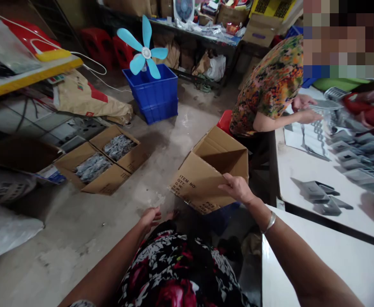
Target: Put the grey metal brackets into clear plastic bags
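My right hand (238, 189), with a bracelet at its wrist, grips the near top edge of an open cardboard box (202, 187). The box is tilted, printed with "ITEM NO" and "QTY", and its visible inside looks bare; its bottom is hidden. Under it, a dark blue bin (220, 217) partly shows. Left of the box, my left hand (150, 217) hangs over the floor with loosely bent fingers, apart from the box and seemingly holding nothing. A small whitish patch lies just beyond its fingertips; I cannot tell what it is.
Two open cartons (118, 194) of grey wrapped pieces stand on the floor at left. Beyond are stacked blue bins (155, 100) and a fan (146, 52). At right, a co-worker (263, 89) sits by a white table (289, 170) bearing grey metal-looking parts (321, 196).
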`<state>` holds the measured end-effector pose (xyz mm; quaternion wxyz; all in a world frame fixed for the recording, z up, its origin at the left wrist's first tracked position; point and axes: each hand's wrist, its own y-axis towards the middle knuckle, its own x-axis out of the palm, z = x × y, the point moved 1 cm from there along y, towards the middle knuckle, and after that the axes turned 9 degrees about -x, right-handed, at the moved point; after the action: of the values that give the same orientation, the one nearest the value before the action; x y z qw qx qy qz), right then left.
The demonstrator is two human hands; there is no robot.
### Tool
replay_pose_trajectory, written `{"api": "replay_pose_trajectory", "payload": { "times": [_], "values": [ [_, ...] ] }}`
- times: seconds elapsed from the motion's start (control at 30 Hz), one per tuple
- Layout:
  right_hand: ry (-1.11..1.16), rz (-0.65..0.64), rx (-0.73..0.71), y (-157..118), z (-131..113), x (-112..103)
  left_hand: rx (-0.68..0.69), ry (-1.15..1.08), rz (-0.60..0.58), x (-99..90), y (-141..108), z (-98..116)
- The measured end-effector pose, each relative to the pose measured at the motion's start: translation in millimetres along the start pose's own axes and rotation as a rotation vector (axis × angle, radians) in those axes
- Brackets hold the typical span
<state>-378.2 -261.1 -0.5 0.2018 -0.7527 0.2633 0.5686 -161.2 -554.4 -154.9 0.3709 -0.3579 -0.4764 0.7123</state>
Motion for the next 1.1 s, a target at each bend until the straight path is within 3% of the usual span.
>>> {"api": "replay_pose_trajectory", "payload": {
  "times": [0.3,0.57,0.77,0.93,1.0,1.1],
  "values": [
    [-0.138,-0.110,0.076,-20,6,42,0.053,0.020,0.011,7.9,3,4],
    [-0.092,-0.160,0.136,-36,15,73,0.113,0.063,-0.017,21.6,-9,18],
    [-0.046,-0.172,0.192,-55,-9,113,0.189,0.207,-0.004,39.5,-16,26],
    [-0.021,-0.075,0.241,-79,-46,113,0.425,0.358,0.004,78.7,-26,46],
    [0.011,-0.023,0.244,-93,-56,103,0.632,0.460,-0.044,100.4,-34,50],
    [0.056,0.067,0.254,-123,-64,88,1.020,0.765,-0.254,136.3,-44,46]
  ]
}}
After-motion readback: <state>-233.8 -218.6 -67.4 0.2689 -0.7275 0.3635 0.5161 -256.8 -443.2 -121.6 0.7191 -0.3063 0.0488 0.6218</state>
